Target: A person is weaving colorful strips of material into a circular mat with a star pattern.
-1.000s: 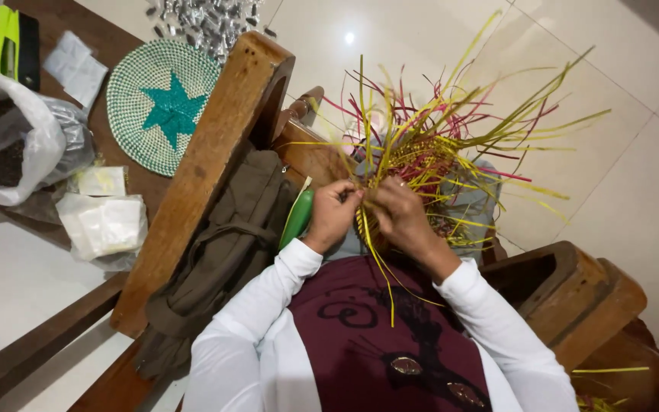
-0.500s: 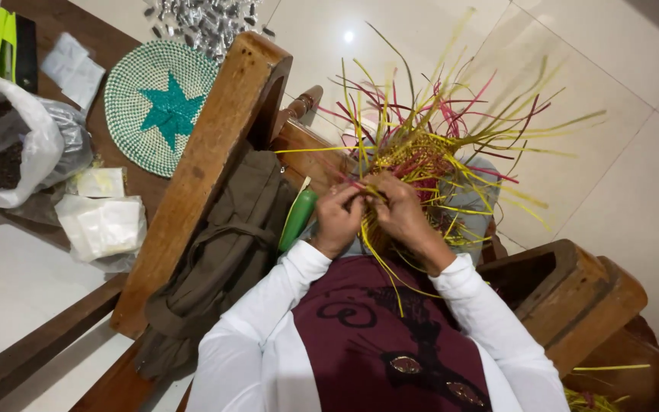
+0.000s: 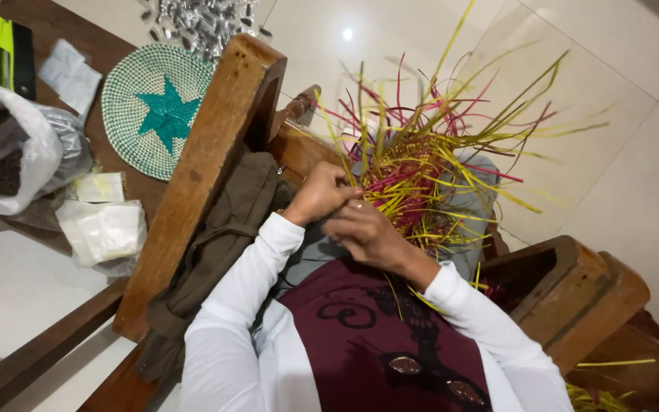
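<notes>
Closest in, the person sits in a maroon top with long white sleeves, both hands drawn together over the lap. The left hand [image 3: 320, 194] has its grip curled shut on the near edge of a half-woven bundle of strips [image 3: 421, 168], and the right hand [image 3: 364, 233], lying just beside and partly under the left, is pinched closed on the same strips where they cross. The bundle rests on the lap against grey cloth, its yellow, green and pink ends fanning up and outward toward the tiled floor [image 3: 634, 152]. To the person's left an olive cloth bag [image 3: 223, 244] hangs over a slanting wooden chair arm [image 3: 207, 160]. Beyond that arm, on the dark wooden surface [image 3: 108, 46], lies a round woven mat [image 3: 154, 107] with a teal star, with small white packets [image 3: 104, 229] near it and an open white sack of dark material [image 3: 1, 149] further left. At the far edge sits a heap of small silvery pieces [image 3: 200, 19].
</notes>
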